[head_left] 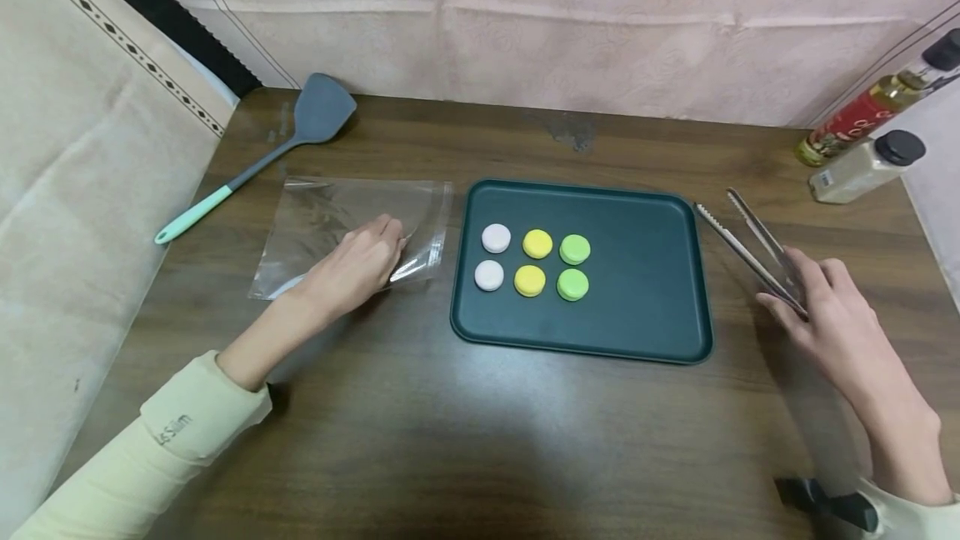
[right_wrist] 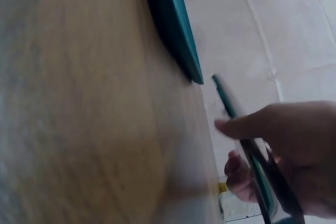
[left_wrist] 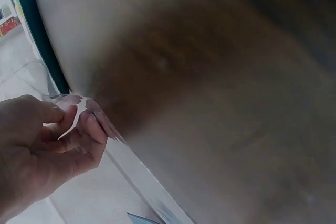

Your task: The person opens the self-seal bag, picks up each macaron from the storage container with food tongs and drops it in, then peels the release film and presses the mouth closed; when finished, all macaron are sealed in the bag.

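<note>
At the left of the head view, my left hand [head_left: 358,261] pinches the open-end side of a clear plastic bag [head_left: 322,207] lying flat on the table. The left wrist view has its curled fingers [left_wrist: 92,129] at the bag's edge. Over on the right, my right hand [head_left: 843,332] grips metal tongs [head_left: 750,252], whose arms stand apart with nothing between their tips, beside the tray's right edge. Between the hands lies a dark green tray [head_left: 645,273] bearing white discs [head_left: 496,238], yellow discs [head_left: 537,244] and green discs [head_left: 575,249], in two rows at its left part.
A grey spatula [head_left: 324,111] with a mint handle lies at the back left of the wooden table [head_left: 450,440]. Toward the back right stand a bottle with a red label [head_left: 855,119] and a black-capped jar [head_left: 862,169]. A pale cloth [head_left: 525,40] hangs behind.
</note>
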Motion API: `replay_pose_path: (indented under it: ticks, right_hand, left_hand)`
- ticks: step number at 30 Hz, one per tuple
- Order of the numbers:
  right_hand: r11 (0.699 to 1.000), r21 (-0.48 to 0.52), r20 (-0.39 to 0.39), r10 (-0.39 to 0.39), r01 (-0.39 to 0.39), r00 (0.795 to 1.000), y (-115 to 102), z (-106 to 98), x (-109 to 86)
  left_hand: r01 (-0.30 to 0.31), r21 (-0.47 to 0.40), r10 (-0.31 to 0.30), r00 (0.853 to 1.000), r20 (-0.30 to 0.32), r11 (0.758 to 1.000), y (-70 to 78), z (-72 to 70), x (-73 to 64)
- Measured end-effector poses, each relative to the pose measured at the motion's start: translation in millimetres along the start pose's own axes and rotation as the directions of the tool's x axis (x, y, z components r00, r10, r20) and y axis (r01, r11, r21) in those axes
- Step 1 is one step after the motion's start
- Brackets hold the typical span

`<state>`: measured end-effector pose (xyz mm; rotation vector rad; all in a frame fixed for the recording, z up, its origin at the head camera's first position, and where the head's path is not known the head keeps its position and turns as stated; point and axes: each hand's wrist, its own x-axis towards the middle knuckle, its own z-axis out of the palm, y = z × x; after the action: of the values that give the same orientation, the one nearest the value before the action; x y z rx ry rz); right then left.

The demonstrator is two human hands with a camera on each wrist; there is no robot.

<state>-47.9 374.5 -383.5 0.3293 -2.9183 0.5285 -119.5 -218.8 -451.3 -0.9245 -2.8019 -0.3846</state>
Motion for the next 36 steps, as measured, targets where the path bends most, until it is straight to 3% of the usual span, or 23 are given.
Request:
replay_pose_path:
  ticks: [3,4,8,12,18,30,36]
  right_hand:
    - [0.998,0.014,-0.033,-0.065,0.066,0.997,-5.5,-1.9,0.5]
    - [0.995,0.023,-0.041,-0.091,0.092,0.995,-8.0,-1.9,1.4]
    - [0.98,0.061,-0.037,-0.185,0.187,0.982,-19.9,0.2,7.5]
    - [0.965,0.071,-0.006,-0.252,0.251,0.968,-30.4,3.7,12.7]
    - [0.952,0.056,0.041,-0.302,0.3,0.952,-39.5,8.9,16.8]
    - [0.918,0.039,0.009,-0.395,0.395,0.918,-50.7,15.2,25.1]
    - [0.912,0.025,0.028,-0.411,0.41,0.911,-55.1,14.3,27.8]
  left_hand:
    - [0.011,-0.034,-0.011,1.0,0.001,0.999,-0.4,-1.2,0.1]
    - [0.018,-0.062,-0.018,1.0,0.004,0.998,5.5,-8.5,0.1]
    - [0.086,-0.131,-0.083,0.996,0.026,0.988,6.6,-11.8,-1.1]
    - [0.139,-0.148,-0.135,0.99,0.033,0.979,0.1,-6.3,-2.6]
    - [0.174,-0.162,-0.171,0.985,0.03,0.971,-0.7,-7.7,-4.2]
    - [0.198,-0.17,-0.196,0.98,0.03,0.965,-3.6,-9.7,-5.2]
    - [0.185,-0.159,-0.184,0.983,0.023,0.97,-4.9,-13.0,-6.4]
